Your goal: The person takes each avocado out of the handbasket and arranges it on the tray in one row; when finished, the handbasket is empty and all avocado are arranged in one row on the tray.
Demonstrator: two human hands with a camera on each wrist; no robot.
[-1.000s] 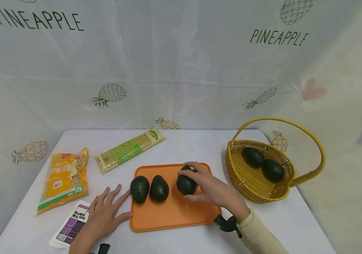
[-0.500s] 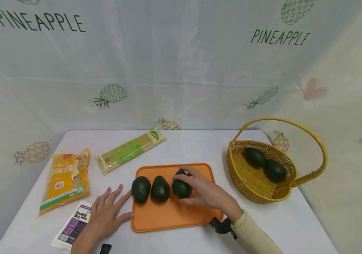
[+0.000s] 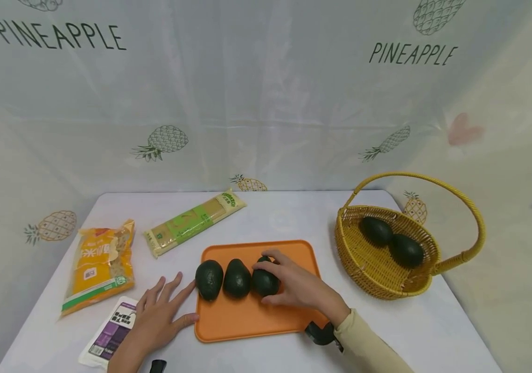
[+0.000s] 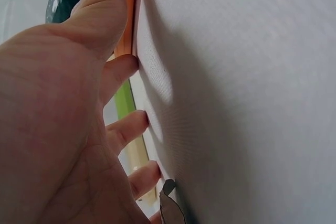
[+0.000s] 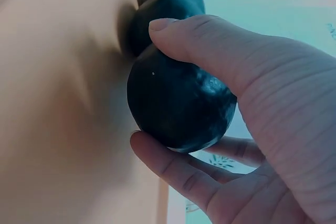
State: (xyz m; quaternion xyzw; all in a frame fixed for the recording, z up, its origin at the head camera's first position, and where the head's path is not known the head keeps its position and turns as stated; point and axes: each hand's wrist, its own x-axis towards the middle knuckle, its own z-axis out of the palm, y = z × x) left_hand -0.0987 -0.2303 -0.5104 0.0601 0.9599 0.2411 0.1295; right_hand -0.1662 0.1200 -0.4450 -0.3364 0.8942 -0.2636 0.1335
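On an orange tray [image 3: 247, 326] three dark green avocados stand side by side. My right hand [image 3: 296, 282] grips the rightmost avocado [image 3: 265, 282], thumb on one side and fingers on the other. In the right wrist view that held avocado [image 5: 178, 100] sits right up against the middle one, with the rest of the row behind. The middle avocado [image 3: 237, 278] and the left avocado [image 3: 209, 280] lie close together. My left hand [image 3: 156, 318] has its fingers spread on the table at the tray's left edge, its thumb and index fingertip at the rim; it holds nothing.
A yellow wicker basket [image 3: 359, 269] with a tall handle holds two more avocados [image 3: 392, 242] at the right. An orange food bag [image 3: 100, 267], a white-and-purple packet [image 3: 112, 331] and a long green-labelled pack [image 3: 193, 223] lie left and behind the tray.
My right hand has moved left with its avocado, closing the gap to the middle one. My left hand has stayed at the tray's edge.
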